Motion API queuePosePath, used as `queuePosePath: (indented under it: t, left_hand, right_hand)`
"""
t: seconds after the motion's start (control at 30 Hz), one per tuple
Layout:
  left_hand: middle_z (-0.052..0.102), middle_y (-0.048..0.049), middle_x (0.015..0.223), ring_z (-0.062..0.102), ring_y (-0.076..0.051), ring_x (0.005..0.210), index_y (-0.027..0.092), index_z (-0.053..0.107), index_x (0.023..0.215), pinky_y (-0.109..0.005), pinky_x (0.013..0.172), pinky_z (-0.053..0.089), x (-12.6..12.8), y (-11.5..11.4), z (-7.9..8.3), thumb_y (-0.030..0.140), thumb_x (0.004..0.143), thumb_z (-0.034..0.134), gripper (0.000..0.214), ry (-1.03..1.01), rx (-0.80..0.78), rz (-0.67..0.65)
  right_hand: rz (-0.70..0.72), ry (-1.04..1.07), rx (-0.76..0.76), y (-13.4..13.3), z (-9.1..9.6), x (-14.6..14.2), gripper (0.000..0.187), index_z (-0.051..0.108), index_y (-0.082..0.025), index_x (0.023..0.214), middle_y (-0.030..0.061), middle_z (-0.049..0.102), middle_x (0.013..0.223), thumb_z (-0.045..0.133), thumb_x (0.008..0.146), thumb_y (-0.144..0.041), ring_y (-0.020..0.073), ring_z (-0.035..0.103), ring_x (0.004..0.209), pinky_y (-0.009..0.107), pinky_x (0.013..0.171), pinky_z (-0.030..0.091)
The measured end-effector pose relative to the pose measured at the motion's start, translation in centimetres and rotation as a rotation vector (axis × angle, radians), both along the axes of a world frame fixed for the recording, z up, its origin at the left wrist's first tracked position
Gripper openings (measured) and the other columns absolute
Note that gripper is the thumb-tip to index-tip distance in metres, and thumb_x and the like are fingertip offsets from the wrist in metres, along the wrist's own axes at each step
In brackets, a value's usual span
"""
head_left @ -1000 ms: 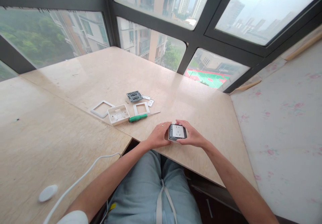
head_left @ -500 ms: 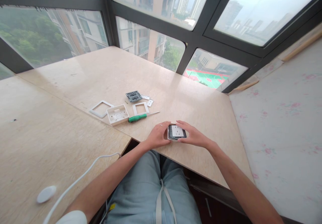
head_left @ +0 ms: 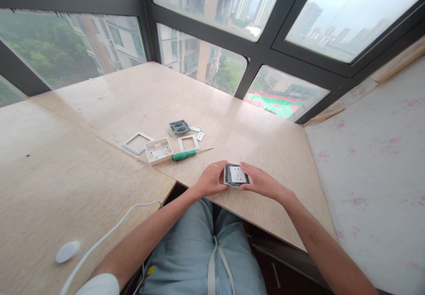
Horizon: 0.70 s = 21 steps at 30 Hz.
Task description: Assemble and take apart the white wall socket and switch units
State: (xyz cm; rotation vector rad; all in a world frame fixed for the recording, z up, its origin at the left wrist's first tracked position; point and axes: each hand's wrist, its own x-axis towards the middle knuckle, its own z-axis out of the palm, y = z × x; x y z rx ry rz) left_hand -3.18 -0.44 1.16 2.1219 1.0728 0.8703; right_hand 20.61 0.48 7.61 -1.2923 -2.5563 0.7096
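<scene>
Between my two hands, near the table's front edge, is a wall socket (head_left: 237, 175) with a white slotted face and a dark grey frame around it. My left hand (head_left: 212, 179) grips its left side, thumb at the near edge and fingers at the far edge. On the opposite side, my right hand (head_left: 260, 180) holds it the same way. Just beyond my left hand lies a green-handled screwdriver (head_left: 185, 155), its shaft pointing right. The socket's underside is hidden.
Behind the screwdriver lie a white mounting box (head_left: 158, 151), two white frames (head_left: 188, 143) (head_left: 127, 144), a dark grey socket back (head_left: 179, 127) and small white plates (head_left: 201, 136). A white cable (head_left: 109, 228) and a round white disc (head_left: 67, 252) are at left. Windows border the wooden table (head_left: 109, 91).
The whole view has shifted slightly, so things sit a little further right. Both hands keep hold of the socket, with only a slight shift of the right fingers.
</scene>
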Motion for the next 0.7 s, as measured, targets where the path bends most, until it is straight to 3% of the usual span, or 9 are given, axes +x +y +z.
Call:
queuePosePath:
  t: [0.17,0.33,0.5,0.7]
  left_hand:
    - [0.055,-0.0162,0.137,0.051,-0.034,0.128,0.017,0.041,0.139,-0.051,0.108,0.04,0.1,-0.2,0.1,0.029,0.068,0.072,0.079,-0.008,-0.003,0.037]
    - [0.054,-0.0188,0.138,0.051,-0.034,0.129,0.014,0.041,0.138,-0.051,0.108,0.04,0.3,-0.3,0.1,0.03,0.068,0.072,0.078,0.005,-0.011,0.047]
    - [0.053,-0.0183,0.138,0.05,-0.035,0.129,0.014,0.04,0.139,-0.052,0.109,0.039,0.2,-0.2,0.0,0.029,0.067,0.071,0.08,0.001,-0.001,0.036]
    - [0.054,-0.0169,0.138,0.051,-0.035,0.128,0.017,0.039,0.139,-0.052,0.109,0.039,0.1,-0.2,0.0,0.029,0.065,0.074,0.083,-0.025,-0.012,0.018]
  right_hand:
    - [-0.025,0.014,0.025,-0.3,0.2,-0.3,0.062,0.059,-0.026,0.126,0.0127,0.06,0.134,0.081,0.069,-0.029,0.037,0.052,0.128,0.056,0.106,0.042]
    - [-0.006,-0.068,0.04,-0.6,1.6,-0.8,0.065,0.057,-0.026,0.128,0.0124,0.06,0.129,0.081,0.068,-0.028,0.0354,0.055,0.12,0.053,0.1,0.046]
    - [0.0,-0.106,0.048,-0.3,2.1,-1.1,0.073,0.054,-0.025,0.13,0.0132,0.058,0.123,0.084,0.064,-0.031,0.0348,0.055,0.115,0.052,0.097,0.046]
    - [-0.059,0.026,0.04,0.4,1.6,-1.1,0.08,0.052,-0.023,0.134,0.0134,0.055,0.121,0.084,0.063,-0.043,0.0347,0.052,0.115,0.054,0.1,0.043]
